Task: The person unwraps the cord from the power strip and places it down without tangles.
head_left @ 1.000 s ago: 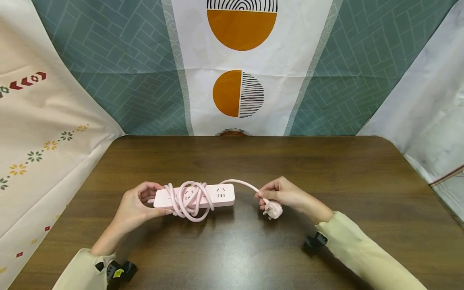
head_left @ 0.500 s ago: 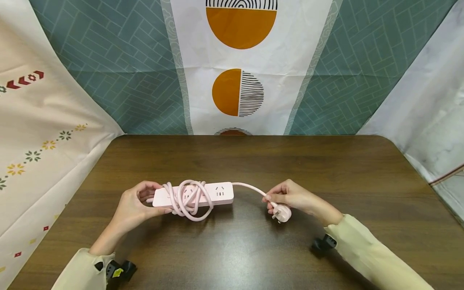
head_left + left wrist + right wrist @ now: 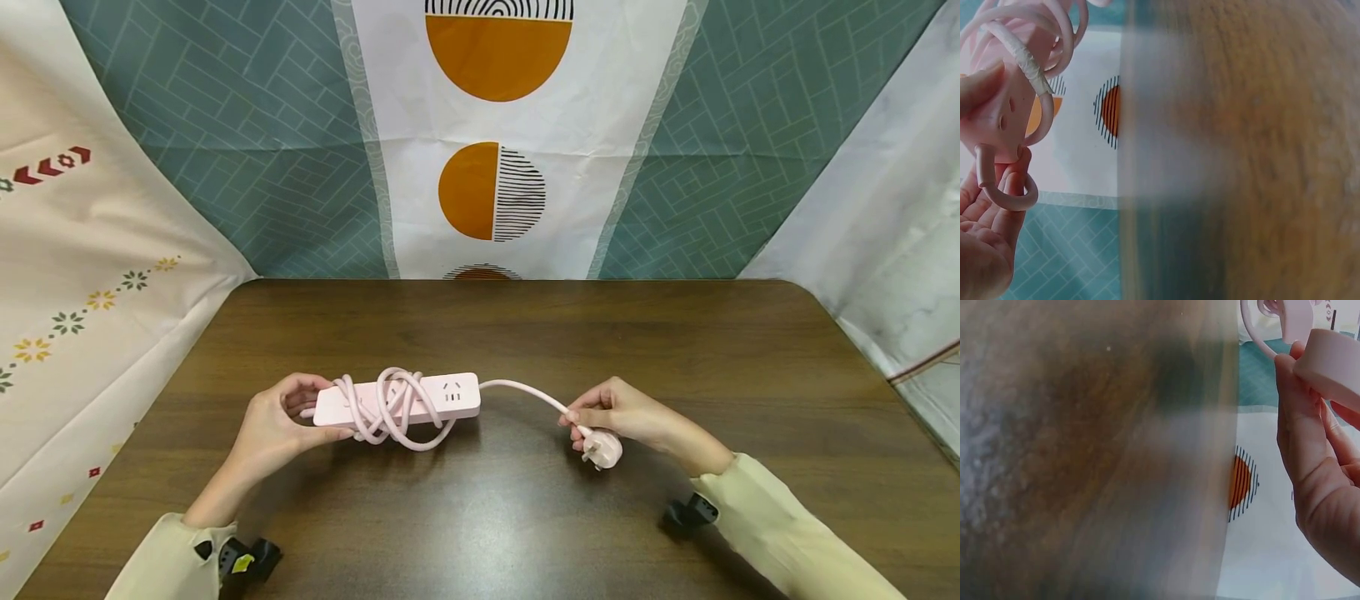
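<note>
A pink power strip (image 3: 459, 397) with its cord (image 3: 433, 443) looped loosely round its middle is gripped at the left end by my left hand (image 3: 272, 431). In the left wrist view, the thumb lies on one side of the strip's end (image 3: 1015, 115) and the fingers on the other, with the cord leaving that end in a bend. My right hand (image 3: 624, 415) pinches the cord just behind the pink plug (image 3: 602, 449), whose prongs point down and left. From the strip's right end, a free length of cord arcs across to the right hand.
A brown wooden table (image 3: 480, 325) lies under both hands. Behind it hangs a patterned cloth (image 3: 300, 208); a cream cloth (image 3: 135, 225) drapes at the left and a whitish one (image 3: 885, 225) at the right. Small black devices (image 3: 688, 512) sit at both wrists.
My right hand has moved right and slightly toward me with the plug, lengthening the free cord. The loops on the strip have shifted and loosened. My left hand stays nearly still.
</note>
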Demonstrator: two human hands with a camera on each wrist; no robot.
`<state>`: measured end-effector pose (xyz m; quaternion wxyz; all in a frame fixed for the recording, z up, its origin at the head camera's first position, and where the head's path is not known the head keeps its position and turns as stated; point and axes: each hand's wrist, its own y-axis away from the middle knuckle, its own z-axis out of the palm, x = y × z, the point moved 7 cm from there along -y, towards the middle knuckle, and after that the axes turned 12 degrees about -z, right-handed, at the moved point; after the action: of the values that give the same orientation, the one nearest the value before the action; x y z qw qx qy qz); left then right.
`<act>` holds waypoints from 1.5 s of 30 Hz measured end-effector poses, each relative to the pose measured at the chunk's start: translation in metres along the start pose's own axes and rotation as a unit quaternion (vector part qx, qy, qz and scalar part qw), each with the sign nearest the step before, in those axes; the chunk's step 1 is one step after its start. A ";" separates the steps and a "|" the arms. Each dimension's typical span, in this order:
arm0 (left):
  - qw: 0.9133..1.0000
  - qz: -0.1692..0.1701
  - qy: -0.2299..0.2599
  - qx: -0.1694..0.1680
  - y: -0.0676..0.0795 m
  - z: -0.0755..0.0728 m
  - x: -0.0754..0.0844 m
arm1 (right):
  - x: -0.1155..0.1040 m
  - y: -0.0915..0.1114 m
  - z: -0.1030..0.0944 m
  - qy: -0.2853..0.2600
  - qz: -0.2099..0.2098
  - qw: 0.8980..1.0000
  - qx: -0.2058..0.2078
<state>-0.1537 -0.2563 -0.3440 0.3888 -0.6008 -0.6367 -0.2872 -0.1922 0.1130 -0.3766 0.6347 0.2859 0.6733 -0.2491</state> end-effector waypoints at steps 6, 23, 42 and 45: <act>1.000 0.011 0.012 0.006 -0.001 0.000 0.001 | -0.003 0.005 0.003 0.005 -0.019 0.999 -0.026; 0.999 -0.010 -0.007 0.032 -0.002 -0.002 0.000 | -0.021 0.016 0.012 0.030 -0.078 0.994 -0.077; 0.999 -0.017 -0.012 0.025 -0.005 0.001 -0.002 | -0.048 0.035 0.013 0.031 -0.120 0.986 -0.108; 0.999 -0.019 -0.012 0.025 -0.004 0.001 -0.002 | -0.053 0.038 0.012 0.038 -0.128 0.985 -0.113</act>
<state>-0.1581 -0.2571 -0.3455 0.3901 -0.5825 -0.6595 -0.2714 -0.1554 0.1279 -0.3232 0.6001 0.1331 0.7515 -0.2397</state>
